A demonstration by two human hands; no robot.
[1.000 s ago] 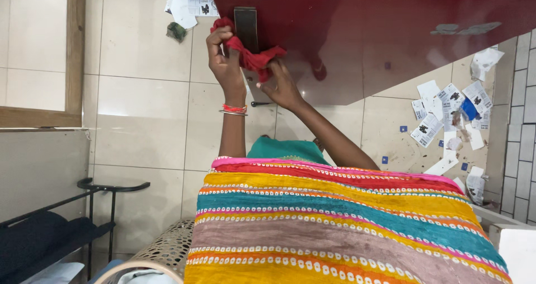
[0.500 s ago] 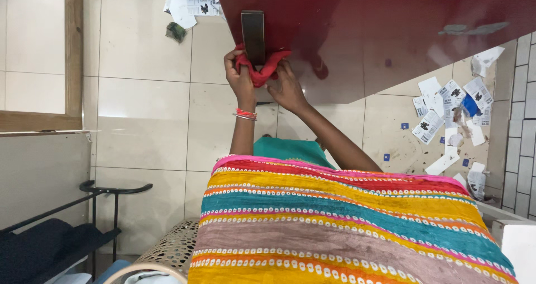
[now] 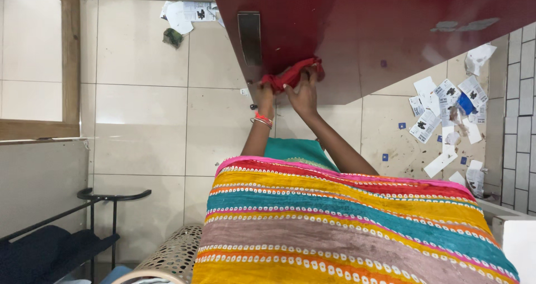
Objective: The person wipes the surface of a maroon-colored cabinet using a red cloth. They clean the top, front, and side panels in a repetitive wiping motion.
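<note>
Gripping a crumpled red cloth [image 3: 292, 75], both hands press it against the maroon door [image 3: 357, 33].

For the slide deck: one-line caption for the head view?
Both hands, left and right, press a red cloth against a dark red door below its metal handle plate.

A soft red cloth [image 3: 291, 75] is pressed against a glossy dark-red door [image 3: 357, 33] bearing a dull metal plate [image 3: 249, 38]. Smooth, shiny floor tiles [image 3: 139, 122] are strewn with crumpled paper scraps [image 3: 446, 111].

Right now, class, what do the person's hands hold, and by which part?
Both hands, the left hand and the right hand, hold a red cloth bunched against the dark red door: left at its left end, right near its middle.
</note>
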